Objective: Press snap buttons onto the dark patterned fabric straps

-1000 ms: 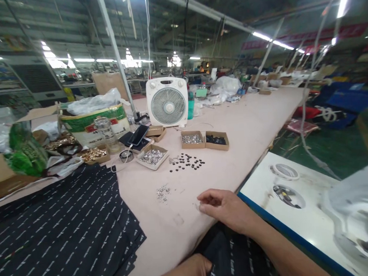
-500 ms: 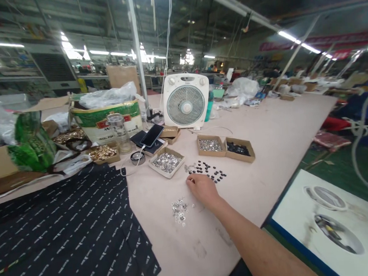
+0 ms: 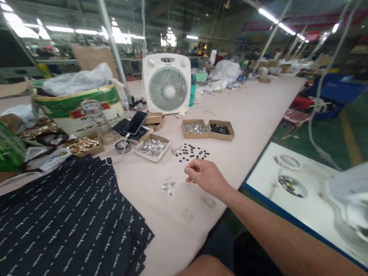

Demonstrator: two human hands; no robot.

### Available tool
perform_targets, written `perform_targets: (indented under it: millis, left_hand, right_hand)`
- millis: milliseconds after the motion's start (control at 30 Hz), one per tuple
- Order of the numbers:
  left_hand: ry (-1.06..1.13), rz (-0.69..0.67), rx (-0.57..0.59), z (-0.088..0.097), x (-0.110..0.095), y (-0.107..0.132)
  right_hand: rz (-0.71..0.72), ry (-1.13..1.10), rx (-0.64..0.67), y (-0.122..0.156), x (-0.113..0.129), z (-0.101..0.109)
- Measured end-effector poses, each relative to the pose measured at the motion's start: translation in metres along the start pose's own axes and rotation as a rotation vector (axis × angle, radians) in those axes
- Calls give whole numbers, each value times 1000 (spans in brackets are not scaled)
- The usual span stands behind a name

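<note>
My right hand (image 3: 207, 177) hovers over the table with thumb and fingertips pinched together; whatever may be between them is too small to make out. To its left lies a loose pile of small silver metal snap parts (image 3: 167, 188). Small black snap caps (image 3: 191, 151) are scattered just beyond the fingers, beside a few silver pieces. My left hand (image 3: 209, 271) is low at the bottom edge, near my lap, with its fingers mostly cut off by the frame. A dark bit shows under its fingertips.
Cardboard trays hold silver parts (image 3: 153, 158), more silver parts, black parts (image 3: 221, 138) and gold parts. Dark printed fabric (image 3: 64, 222) is stacked at left. A phone (image 3: 135, 123), glass jar and box fan (image 3: 168, 84) stand behind. A white machine table (image 3: 268, 178) adjoins at right.
My right hand has drawn back from the black caps towards me. My left hand has come into view at the bottom. The camera has turned to the right.
</note>
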State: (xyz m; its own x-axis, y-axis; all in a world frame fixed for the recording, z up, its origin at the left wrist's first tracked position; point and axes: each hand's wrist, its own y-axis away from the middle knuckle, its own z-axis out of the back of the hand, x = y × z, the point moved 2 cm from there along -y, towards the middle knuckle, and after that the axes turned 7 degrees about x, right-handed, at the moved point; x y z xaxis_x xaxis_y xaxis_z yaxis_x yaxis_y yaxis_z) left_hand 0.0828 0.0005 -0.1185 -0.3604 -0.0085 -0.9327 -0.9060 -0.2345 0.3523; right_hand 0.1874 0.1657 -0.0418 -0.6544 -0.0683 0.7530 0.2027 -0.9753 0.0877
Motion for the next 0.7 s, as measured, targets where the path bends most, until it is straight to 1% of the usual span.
perform_targets:
  millis: [100,167,267,367,433,500,600,700]
  left_hand:
    - [-140,68,-15,-9,1,1]
    - [-308,44,-32,-16,-3,2]
    - [-586,-66,-23,-31,-8,4]
    - [-915,-171,-43,-51,-7,9]
    - [-1071,-258,-94,-64,-8,15]
    - [-1133,-367,-169,-74,-11,22]
    - [-1136,-471,-264,-83,-16,31]
    - [-1108,-503,-329,-87,-20,37]
  right_hand:
    - [-92,-355,-10,74,-15,13]
    - [-172,-476,-40,131,-31,11]
    - [-309,-530,-128,212,-57,-9]
    - [-430,-574,-195,275,-75,-36]
    - [-467,-635,-204,303,-78,-51]
    - [-477,-711,-232,321,-77,-60]
    - [-460,-775,-288,336,-74,-67]
    - [-409,-724,-293,342,-72,-70]
